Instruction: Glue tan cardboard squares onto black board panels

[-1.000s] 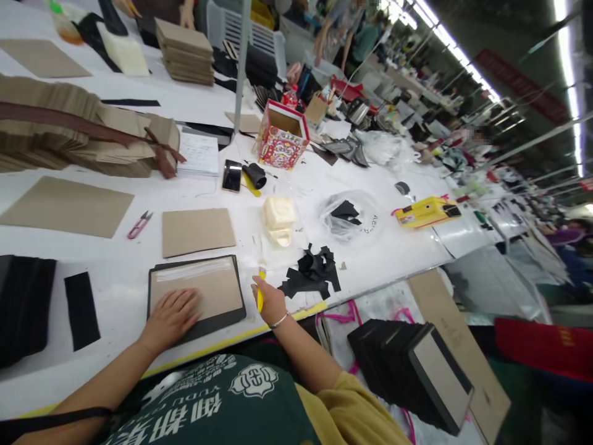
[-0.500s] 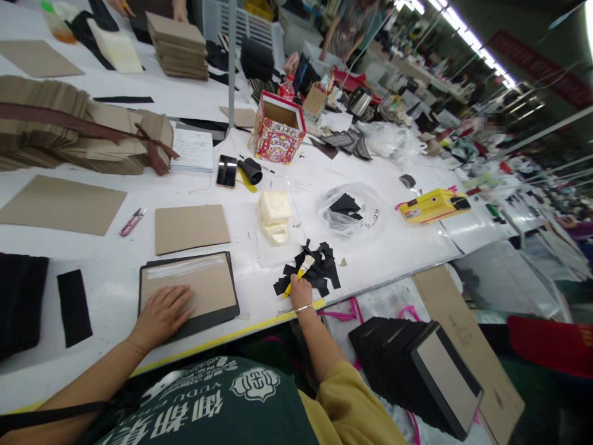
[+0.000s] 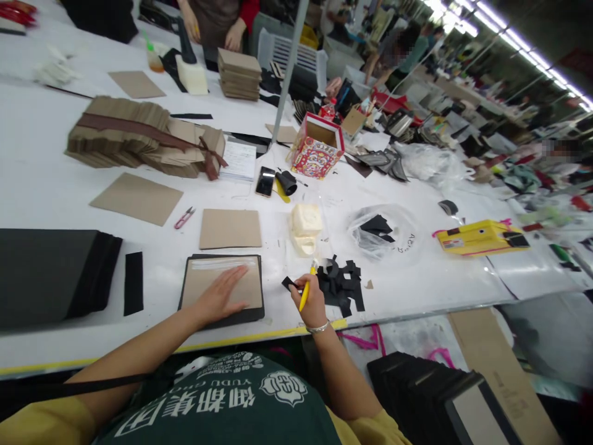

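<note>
– How are the hands placed?
– The left hand (image 3: 225, 296) lies flat on a beige rectangular board (image 3: 197, 290), fingers extended, gripping nothing. The right hand (image 3: 310, 303), to the right of that board, is closed round a slim yellow-handled brush (image 3: 304, 296), bristles pointing away from the person.
– Anything else at its fingertips?
– A small flat black strip (image 3: 290, 283), on the side toward the board. I can't tell whether it touches the desk (image 3: 162, 290).
– And what is under the board?
– A slightly larger black rectangular sheet (image 3: 259, 306), showing around its edges.
– Further out?
– Right of the board, past the right hand, a loose heap of black cut scraps (image 3: 345, 284). Beyond the board and to its right, a cream-coloured blocky tub (image 3: 306, 222). Straight beyond it, a smaller plain beige board (image 3: 230, 228).
– On its left?
– A long black rectangular strip (image 3: 134, 284), then a thick stack of black sheets (image 3: 46, 275).
</note>
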Tool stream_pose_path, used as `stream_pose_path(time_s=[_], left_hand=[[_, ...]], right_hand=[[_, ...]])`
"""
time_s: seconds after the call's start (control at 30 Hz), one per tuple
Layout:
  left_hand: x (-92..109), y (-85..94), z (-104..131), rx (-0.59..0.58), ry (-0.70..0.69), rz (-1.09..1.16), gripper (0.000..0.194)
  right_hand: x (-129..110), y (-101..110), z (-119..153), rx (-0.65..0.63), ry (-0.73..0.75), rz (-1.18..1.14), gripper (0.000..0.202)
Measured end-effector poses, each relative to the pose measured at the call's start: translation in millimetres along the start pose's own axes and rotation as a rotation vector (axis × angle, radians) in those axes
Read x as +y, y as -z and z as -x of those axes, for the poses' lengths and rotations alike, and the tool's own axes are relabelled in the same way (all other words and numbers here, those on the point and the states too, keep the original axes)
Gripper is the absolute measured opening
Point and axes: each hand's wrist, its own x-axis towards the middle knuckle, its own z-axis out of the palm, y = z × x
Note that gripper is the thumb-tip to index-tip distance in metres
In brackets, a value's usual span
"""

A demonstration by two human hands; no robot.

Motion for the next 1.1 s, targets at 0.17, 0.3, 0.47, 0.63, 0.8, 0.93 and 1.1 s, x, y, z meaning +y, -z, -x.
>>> stream_pose_path(time_s=[0.17,0.3,0.47,0.63,0.8,0.93,1.1], left_hand=[[36.3,7.5,-35.2,-0.202,0.131,0.487,0.066],[15.0,7.3,-20.3,-0.319,0.373,0.848,0.035],[-33.3,16.6,20.3,-0.089,0.715,1.021,0.026],[-67.4,28.8,31.5,0.161,0.99,0.981,0.035],[-92.3,37.0,23.4,0.288,0.965,0.545,0.029],[-104.6,42.4,17.9,0.299,0.935,0.324,0.035],[-108.1,44.2,14.4,0.254,0.904,0.149,0.032]], right_hand=[[-49.7,-7.9,-13.0,-0.139,0.003,-0.319,0.028],[-51.9,-16.5,-23.4,-0.051,0.054,-0.221,0.024],[-30.1,-50.7,-36.0,0.059,-0.011,-0.124,0.024],[-15.8,-98.5,-44.4,0.021,0.009,-0.068,0.021],[-9.4,-130.6,-55.3,-0.005,0.044,0.086,0.02],[-5.6,-144.3,-60.8,-0.051,0.054,0.225,0.017],[-0.9,-152.8,-63.6,-0.096,0.079,0.309,0.016]])
